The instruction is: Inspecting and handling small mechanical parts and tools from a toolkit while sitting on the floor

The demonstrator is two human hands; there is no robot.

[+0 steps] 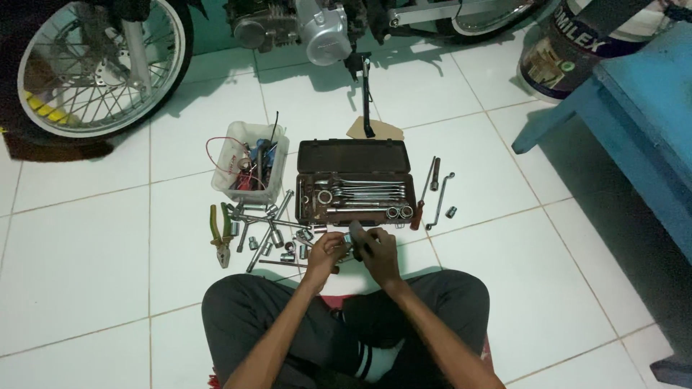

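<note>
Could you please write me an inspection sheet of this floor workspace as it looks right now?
Surface: white tiled floor.
Job's things: small grey part held between left hand and right hand.
Clutter: open tool case with wrenches; loose sockets; pliers; clear plastic tub.
Grippers: both hands closed on the part.
Cables: red wire looping from the tub.
Surroundings: motorcycle, blue bench, paint bucket.

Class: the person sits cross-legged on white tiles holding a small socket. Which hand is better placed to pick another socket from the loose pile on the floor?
Probably the left hand: the scattered small silver metal sockets lie just to its left, while the right hand sits nearer the open dark metal tool case.
</note>
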